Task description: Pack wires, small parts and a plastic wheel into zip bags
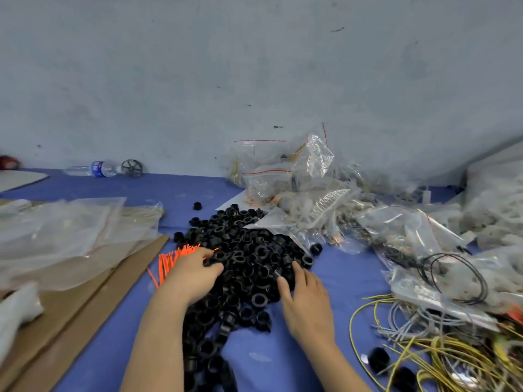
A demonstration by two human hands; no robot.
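A large heap of small black plastic rings (pixel 249 256) covers the middle of the blue table. My left hand (pixel 194 274) lies on the heap's left side, fingers curled down into the rings. My right hand (pixel 304 298) rests at the heap's right edge, its fingers bent over the rings; whether either hand holds a ring is hidden. A bundle of orange wires (pixel 172 257) lies just left of my left hand. Yellow and grey wires (pixel 418 343) tangle at the lower right. A dark plastic wheel (pixel 132 168) stands against the far wall.
Filled zip bags (pixel 297 176) pile up at the back right, reaching down the right side. Empty clear bags (pixel 62 233) lie on cardboard (pixel 93 301) at the left. A water bottle (pixel 96 168) lies by the wall next to the wheel. Loose black wire loops (pixel 455 278) rest on bags.
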